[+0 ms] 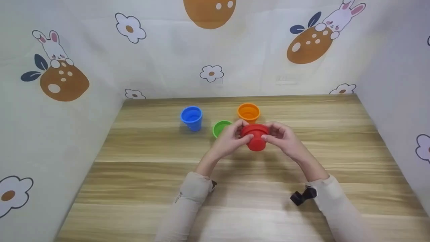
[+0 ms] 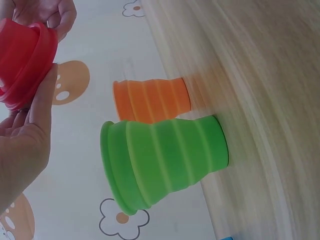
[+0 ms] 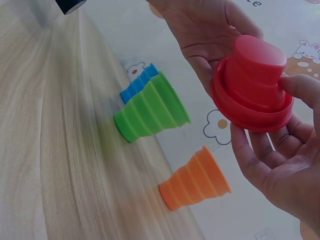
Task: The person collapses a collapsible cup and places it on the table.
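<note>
A red collapsible cup [image 1: 257,143], partly folded so its wide rim section sits around the narrower base part, is held above the table by both hands. My left hand [image 1: 230,139] grips its left side, thumb on the base part and fingers at the rim. On the opposite side my right hand [image 1: 284,137] grips it likewise, as the right wrist view shows with the cup's base [image 3: 260,50] turned toward the camera. Close behind the hands stand a green cup [image 2: 160,160] and an orange cup [image 1: 248,112], both extended and upright.
A blue cup [image 1: 192,118] stands upright to the left of the green one. The wooden table [image 1: 141,188] meets patterned walls [image 1: 168,60] at the back and sides. A black wrist device [image 1: 302,196] juts from the right sleeve.
</note>
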A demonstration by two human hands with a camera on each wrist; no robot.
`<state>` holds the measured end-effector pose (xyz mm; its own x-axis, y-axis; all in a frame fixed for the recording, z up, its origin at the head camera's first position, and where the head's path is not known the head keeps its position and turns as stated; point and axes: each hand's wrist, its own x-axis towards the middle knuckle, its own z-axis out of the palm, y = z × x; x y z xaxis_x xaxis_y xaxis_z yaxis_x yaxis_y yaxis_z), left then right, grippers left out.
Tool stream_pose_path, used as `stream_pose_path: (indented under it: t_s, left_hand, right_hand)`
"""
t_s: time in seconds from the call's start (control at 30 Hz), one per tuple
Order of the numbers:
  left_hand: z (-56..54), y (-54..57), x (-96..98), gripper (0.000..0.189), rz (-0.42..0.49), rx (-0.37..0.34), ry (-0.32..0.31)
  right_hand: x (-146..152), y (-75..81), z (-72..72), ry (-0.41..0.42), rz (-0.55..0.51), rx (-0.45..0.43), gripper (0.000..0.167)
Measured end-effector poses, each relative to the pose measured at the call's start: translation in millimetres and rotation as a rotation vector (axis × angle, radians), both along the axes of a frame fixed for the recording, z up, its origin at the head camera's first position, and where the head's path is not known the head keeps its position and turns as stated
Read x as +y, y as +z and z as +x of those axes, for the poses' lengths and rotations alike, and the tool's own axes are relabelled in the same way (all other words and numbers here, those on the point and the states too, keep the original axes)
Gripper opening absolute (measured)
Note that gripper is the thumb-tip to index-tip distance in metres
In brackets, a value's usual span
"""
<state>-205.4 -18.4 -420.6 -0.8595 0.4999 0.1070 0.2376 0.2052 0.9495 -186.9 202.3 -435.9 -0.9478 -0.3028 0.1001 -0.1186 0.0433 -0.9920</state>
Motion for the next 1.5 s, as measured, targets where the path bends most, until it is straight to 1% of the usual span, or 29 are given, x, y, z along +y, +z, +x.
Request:
stream_pose_path:
  t_s: [0.23, 0.5, 0.67, 0.8, 0.93, 1.1, 1.33, 1.5]
  left_hand:
    - [0.1, -1.2, -0.2, 0.02, -0.013, -0.005, -0.017]
    - [-0.3, -2.4, 2.1, 0.014, 0.023, 0.011, -0.031]
    - [-1.1, -2.3, 0.7, 0.016, 0.012, 0.018, -0.02]
    - [-1.8, -1.6, -0.2, 0.018, 0.004, 0.025, -0.004]
    - [-2.7, -2.4, -1.1, 0.019, 0.007, 0.027, 0.015]
    - [-3.3, -3.9, -1.8, 0.02, 0.023, 0.027, 0.023]
    - [-3.5, -4.2, -1.3, 0.021, 0.023, 0.023, 0.036]
    - [-3.1, -3.8, -0.6, 0.02, 0.029, 0.02, 0.042]
  right_hand:
    - [-0.5, -0.3, -0.2, -0.004, 0.025, -0.009, 0.032]
    - [-2.1, -1.0, -1.5, -0.017, 0.026, 0.024, 0.024]
    - [-1.3, -0.9, -1.2, -0.015, 0.011, 0.006, 0.028]
    - [0.1, -0.8, 0.3, -0.004, -0.027, -0.015, 0.035]
    - [1.9, -0.7, 2.3, 0.023, -0.063, -0.008, 0.041]
    - [3.2, -0.5, 3.2, 0.062, -0.101, 0.003, 0.045]
    - [2.8, -0.9, 2.8, 0.049, -0.108, -0.009, 0.045]
    - [1.2, -0.9, 3.0, 0.023, -0.104, 0.002, 0.044]
